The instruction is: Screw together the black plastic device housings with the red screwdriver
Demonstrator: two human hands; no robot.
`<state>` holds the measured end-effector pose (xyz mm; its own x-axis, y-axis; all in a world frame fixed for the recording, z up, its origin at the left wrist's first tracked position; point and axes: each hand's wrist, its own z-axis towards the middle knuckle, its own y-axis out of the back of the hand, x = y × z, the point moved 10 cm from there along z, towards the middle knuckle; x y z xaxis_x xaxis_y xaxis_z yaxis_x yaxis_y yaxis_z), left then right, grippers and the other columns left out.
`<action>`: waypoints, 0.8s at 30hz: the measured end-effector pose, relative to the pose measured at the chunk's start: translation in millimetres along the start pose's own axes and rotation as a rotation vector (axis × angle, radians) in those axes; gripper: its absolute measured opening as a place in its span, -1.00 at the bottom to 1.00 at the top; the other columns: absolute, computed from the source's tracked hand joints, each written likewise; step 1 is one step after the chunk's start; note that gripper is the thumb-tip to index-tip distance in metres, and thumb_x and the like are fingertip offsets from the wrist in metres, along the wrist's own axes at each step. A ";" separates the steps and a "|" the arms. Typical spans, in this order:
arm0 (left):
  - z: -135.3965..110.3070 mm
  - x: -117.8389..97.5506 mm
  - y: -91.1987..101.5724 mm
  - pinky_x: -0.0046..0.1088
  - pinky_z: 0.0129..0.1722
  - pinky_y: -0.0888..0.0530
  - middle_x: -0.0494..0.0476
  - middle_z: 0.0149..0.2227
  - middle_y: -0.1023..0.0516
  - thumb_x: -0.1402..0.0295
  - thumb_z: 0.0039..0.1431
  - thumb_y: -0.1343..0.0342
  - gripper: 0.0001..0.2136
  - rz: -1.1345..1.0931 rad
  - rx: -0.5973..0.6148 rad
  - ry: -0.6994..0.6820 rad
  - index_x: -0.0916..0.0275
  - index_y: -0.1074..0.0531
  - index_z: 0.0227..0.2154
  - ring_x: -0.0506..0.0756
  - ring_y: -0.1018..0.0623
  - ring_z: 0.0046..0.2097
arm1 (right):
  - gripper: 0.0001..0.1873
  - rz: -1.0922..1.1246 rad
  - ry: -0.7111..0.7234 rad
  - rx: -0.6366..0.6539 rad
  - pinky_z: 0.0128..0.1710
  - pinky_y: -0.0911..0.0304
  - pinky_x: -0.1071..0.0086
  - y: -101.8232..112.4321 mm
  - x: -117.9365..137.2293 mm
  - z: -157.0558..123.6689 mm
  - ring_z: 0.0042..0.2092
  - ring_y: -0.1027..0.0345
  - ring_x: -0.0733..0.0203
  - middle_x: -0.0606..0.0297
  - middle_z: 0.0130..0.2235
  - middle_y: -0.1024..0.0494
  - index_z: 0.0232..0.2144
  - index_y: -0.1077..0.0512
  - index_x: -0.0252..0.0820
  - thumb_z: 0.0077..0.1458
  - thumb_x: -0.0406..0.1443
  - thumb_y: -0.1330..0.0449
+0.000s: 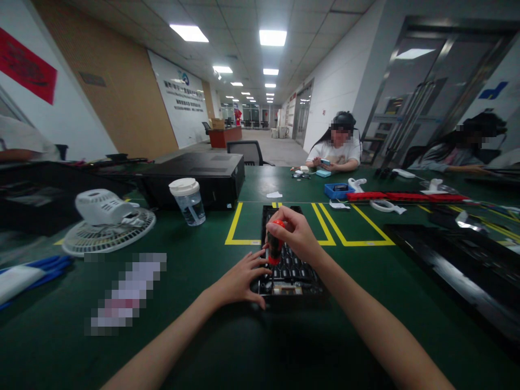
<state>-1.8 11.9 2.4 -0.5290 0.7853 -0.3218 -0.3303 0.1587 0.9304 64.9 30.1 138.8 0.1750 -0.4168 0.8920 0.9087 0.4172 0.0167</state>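
Note:
A black keyboard-like device lies lengthwise on the green table, straight ahead of me. My right hand is closed round a red and black screwdriver, held upright with its tip down on the device. My left hand rests with fingers spread on the device's left edge, steadying it beside the screwdriver.
A white desk fan lies at left, with a lidded plastic cup and a black computer case behind. Yellow tape lines mark the table. A blue tray, red strips and black panels sit at right. Two people sit at the far side.

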 end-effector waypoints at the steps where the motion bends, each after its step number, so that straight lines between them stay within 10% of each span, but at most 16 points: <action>1: 0.1 0.0 -0.1 0.07 0.13 -0.02 0.26 0.13 -0.23 -0.11 -0.26 -0.15 -0.30 -0.001 -0.003 -0.002 0.18 -0.35 -0.04 0.33 -0.02 0.22 | -0.73 -0.009 0.006 -0.009 -0.54 -0.31 0.43 0.8 0.4 0.2 -0.50 -0.34 0.32 0.41 -0.54 -0.34 -0.52 -0.18 -0.19 -0.05 -0.19 -0.20; 24: -1.4 5.3 2.0 0.04 0.15 0.00 0.22 0.14 -0.23 -0.06 -0.25 -0.18 -0.32 -0.065 -0.012 -0.017 0.14 -0.31 -0.02 0.30 -0.04 0.22 | -0.71 -0.037 0.045 -0.310 -0.69 -0.23 0.52 23.2 -5.2 -8.1 -0.62 -0.17 0.43 0.49 -0.57 -0.22 -0.54 -0.13 -0.18 -0.11 -0.23 -0.22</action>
<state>-6.4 15.6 2.3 -0.4926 0.7836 -0.3786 -0.3728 0.2031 0.9054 88.1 35.5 130.9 0.1497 -0.4654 0.8723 0.9859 0.1375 -0.0959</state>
